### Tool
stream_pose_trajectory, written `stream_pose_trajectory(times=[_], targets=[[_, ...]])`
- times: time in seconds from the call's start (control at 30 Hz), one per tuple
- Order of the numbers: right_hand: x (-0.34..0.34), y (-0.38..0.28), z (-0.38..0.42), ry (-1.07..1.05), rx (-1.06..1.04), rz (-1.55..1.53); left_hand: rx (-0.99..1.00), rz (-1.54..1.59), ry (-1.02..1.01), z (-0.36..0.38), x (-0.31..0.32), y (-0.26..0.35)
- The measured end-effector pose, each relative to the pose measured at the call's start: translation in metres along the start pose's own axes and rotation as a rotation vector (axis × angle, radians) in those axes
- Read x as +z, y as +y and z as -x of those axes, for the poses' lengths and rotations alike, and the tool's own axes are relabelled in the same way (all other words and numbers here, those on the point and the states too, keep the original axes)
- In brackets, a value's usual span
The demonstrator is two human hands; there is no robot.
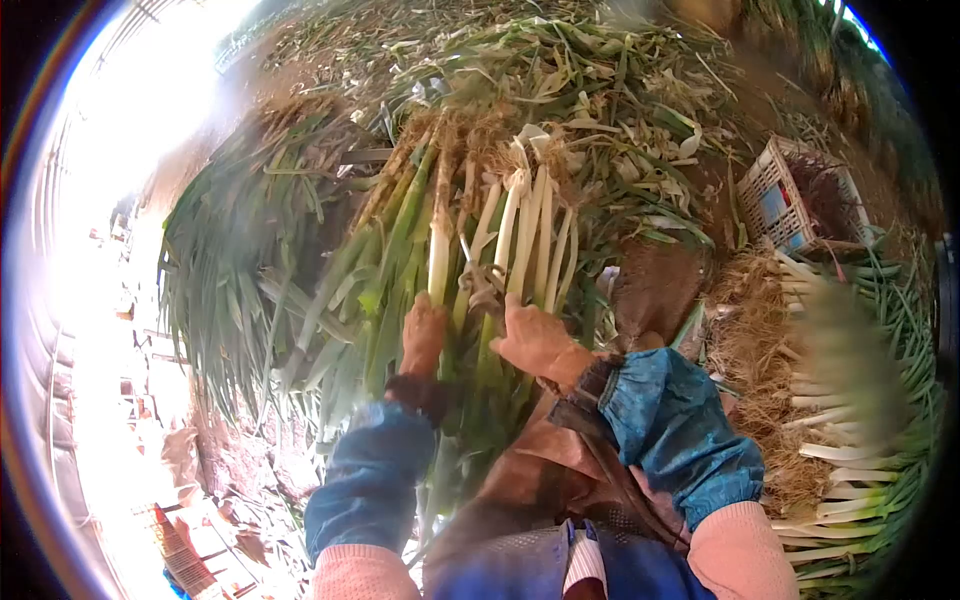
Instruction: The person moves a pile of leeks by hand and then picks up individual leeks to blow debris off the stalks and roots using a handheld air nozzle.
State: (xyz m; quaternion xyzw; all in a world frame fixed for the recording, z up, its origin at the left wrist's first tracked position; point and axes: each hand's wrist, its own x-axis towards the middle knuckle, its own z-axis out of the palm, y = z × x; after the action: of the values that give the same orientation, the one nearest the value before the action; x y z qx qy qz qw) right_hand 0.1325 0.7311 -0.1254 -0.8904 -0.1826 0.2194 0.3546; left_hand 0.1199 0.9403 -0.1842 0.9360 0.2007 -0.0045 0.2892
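Note:
Long leeks (438,250) with white stalks and brown roots lie in front of me, roots pointing away. My left hand (424,335) is closed around a leek stalk at the left of this group. On the right side, my right hand (540,340) rests with curled fingers on the white and green stalks; its fingertips are partly hidden, and what it grips is unclear. Between the hands, a brownish knotted piece (483,285) lies over the stalks. Blue sleeve covers are on both forearms.
Uncleaned leeks with long green leaves (240,250) are heaped at the left. Leaf scraps (600,80) cover the ground ahead. At the right stand a plastic crate (775,205) and a row of leeks (850,480) with roots facing inward.

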Motion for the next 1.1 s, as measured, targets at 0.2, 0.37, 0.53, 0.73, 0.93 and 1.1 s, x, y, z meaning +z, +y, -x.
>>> stream_pose_trajectory(times=[0.2,0.37,0.53,0.73,0.93,1.1], targets=[[0.008,-0.021,0.021,-0.143,-0.064,0.082,-0.024,-0.029,-0.007,0.054,-0.012,-0.002],[0.021,-0.015,0.028,-0.126,-0.083,0.085,-0.094,-0.002,-0.030,0.064,-0.014,0.009],[0.029,-0.006,-0.014,0.073,-0.050,0.108,-0.142,-0.092,0.000,0.077,-0.004,0.004],[0.036,-0.002,-0.042,0.067,-0.025,0.099,-0.182,-0.026,-0.024,0.094,-0.018,0.017],[0.036,-0.003,-0.068,0.103,-0.006,0.077,-0.154,-0.026,-0.024,0.106,-0.020,0.010],[0.025,-0.007,-0.076,0.027,-0.008,0.108,-0.146,0.031,-0.020,0.112,-0.021,0.008]])
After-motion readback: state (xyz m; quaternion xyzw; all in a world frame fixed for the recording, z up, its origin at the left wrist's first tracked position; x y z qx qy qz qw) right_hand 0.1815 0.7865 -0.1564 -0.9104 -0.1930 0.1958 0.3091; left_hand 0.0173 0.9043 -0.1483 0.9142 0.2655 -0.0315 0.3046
